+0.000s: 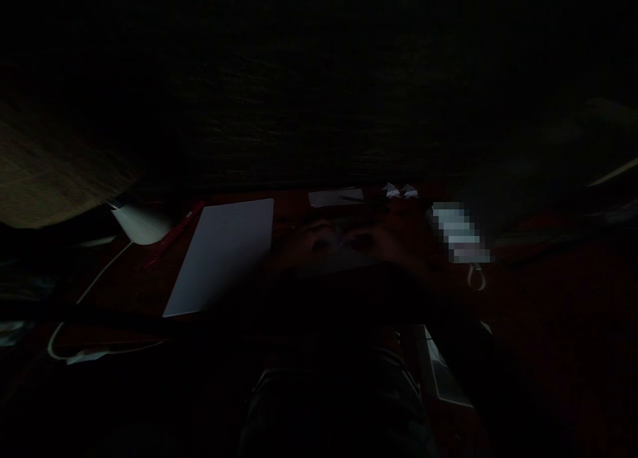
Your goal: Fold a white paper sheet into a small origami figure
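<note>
The picture is very dark. My left hand [309, 240] and my right hand [376, 240] are close together over the middle of a reddish table [132, 288]. Their fingers curl inward above a dim, pale sheet [336, 260], which appears to lie beneath or between them. Finger contact with this sheet is too dark to make out. A large white sheet [226, 252] lies to the left of my left hand. Beyond the hands is a small pale paper [336, 197] with a thin dark item across it.
Two small folded white pieces [400, 191] stand at the far edge. On the right lies a blurred-out pale object [461, 232] with a looped strap [476, 278]. At left are a white lamp-like object [142, 225], a red strip [174, 234] and a pale cable [102, 272].
</note>
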Available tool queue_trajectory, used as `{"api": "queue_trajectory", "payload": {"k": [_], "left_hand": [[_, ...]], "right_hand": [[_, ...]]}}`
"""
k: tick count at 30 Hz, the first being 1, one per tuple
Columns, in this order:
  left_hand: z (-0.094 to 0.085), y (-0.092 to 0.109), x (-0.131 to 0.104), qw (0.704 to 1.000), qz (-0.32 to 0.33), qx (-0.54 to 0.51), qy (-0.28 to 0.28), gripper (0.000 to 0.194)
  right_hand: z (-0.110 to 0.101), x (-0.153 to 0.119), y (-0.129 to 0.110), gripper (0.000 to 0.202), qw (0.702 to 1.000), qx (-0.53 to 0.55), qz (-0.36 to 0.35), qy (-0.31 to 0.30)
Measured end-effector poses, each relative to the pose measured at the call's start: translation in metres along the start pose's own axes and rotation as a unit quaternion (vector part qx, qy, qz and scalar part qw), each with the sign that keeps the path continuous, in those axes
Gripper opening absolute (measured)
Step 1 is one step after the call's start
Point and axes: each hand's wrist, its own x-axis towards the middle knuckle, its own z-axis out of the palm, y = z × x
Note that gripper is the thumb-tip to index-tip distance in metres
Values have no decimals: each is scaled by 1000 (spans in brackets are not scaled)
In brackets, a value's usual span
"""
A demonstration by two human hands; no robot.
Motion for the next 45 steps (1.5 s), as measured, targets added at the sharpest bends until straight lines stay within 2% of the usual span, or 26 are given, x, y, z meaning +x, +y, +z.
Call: {"api": "queue_trajectory", "payload": {"k": [10, 15, 19, 23, 28, 40, 45], "left_hand": [[-2, 2, 0, 999, -7, 41, -23, 40], [1, -1, 0, 998, -23, 48, -23, 52], [0, -1, -1, 998, -10, 49, -35, 45], [-2, -1, -1, 999, 2, 40, -23, 44], [-1, -2, -1, 999, 14, 37, -20, 48], [-4, 2, 0, 997, -4, 51, -50, 48], [-5, 2, 0, 998, -9, 45, -44, 46]], "right_hand": [[-1, 1, -3, 30, 1000, -11, -23, -1], [0, 1, -3, 34, 999, -21, -26, 0], [0, 1, -4, 32, 999, -17, -31, -2], [-1, -1, -5, 28, 1000, -8, -18, 1], [-1, -1, -4, 37, 1000, -9, -1, -25], [2, 0, 2, 35, 1000, 16, -14, -17], [3, 0, 3, 30, 999, 26, -16, -14]]}}
